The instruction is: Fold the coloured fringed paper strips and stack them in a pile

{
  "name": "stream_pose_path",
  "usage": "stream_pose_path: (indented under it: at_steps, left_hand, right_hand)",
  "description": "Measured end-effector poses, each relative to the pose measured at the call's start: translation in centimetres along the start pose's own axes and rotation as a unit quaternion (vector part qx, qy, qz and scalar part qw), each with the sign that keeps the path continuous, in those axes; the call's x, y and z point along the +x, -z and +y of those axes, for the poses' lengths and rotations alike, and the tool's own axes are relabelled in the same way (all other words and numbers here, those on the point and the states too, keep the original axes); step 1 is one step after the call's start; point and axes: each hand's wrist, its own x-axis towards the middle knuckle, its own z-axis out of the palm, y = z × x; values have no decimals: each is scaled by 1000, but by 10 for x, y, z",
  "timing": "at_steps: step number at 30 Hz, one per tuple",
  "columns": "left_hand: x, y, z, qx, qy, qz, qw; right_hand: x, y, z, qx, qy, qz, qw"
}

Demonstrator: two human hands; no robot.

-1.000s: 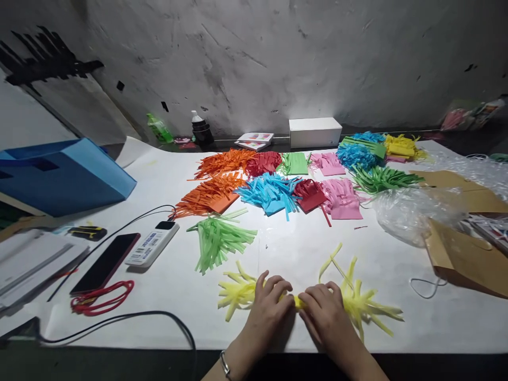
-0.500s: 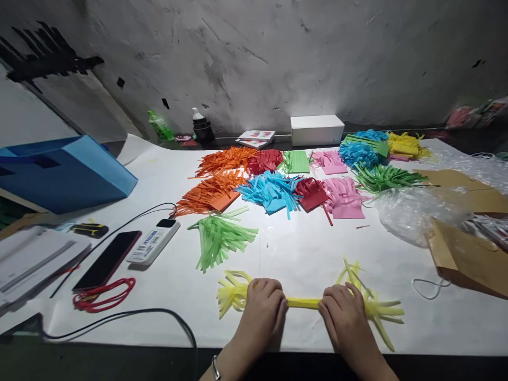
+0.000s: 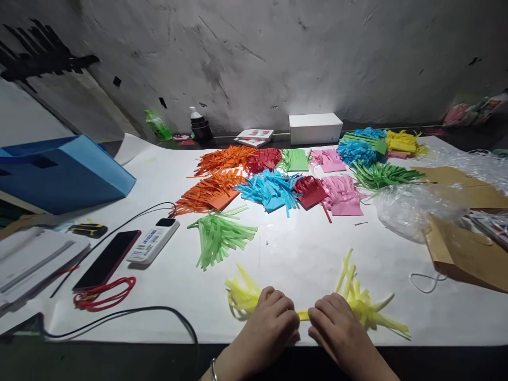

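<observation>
A yellow paper tassel strip point(image 3: 304, 316) with fringed ends lies across the table's near edge, its middle rolled into a narrow band. My left hand point(image 3: 275, 323) is closed around the band on the left, with loose fringe fanning out past it. On the right, my right hand point(image 3: 337, 323) grips the same band, and more fringe spreads beyond it. Only a short stretch of band shows between the two hands. Farther in, a light green tassel point(image 3: 222, 238) lies spread out on the white paper.
Orange fringe point(image 3: 210, 191), blue fringe point(image 3: 272, 190), red fringe point(image 3: 311, 191) and pink fringe point(image 3: 342, 196) lie in rows behind. To the left are a phone point(image 3: 107, 260), a white power bank point(image 3: 154, 242) and a blue box point(image 3: 71, 172). Clear plastic point(image 3: 416, 209) and a brown envelope point(image 3: 468, 254) lie right.
My hands have come closer together along the yellow band, shortening the visible stretch between them. Both sit slightly nearer the table's front edge, and the fringe ends have shifted.
</observation>
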Motion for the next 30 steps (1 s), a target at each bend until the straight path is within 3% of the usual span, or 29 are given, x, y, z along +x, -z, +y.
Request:
stream_pose_path:
  at_steps: [6,12,18,22,30]
  left_hand:
    - [-5,2,6,-38,31,-9,999]
    - [-2,-8,2,0,12,71,997]
    - [-2,-7,1,-26,25,36,999]
    - [-4,-6,0,-12,25,74,997]
    - [-6,1,3,-32,59,39,997]
  right_hand:
    - [-5,-6,2,-2,23,35,999]
    - [2,-11,-2,11,14,26,1000]
    - [4,-19,-5,7,21,45,999]
    - [1,-9,-2,43,10,71,997]
    - [-16,11,2,40,-7,81,996]
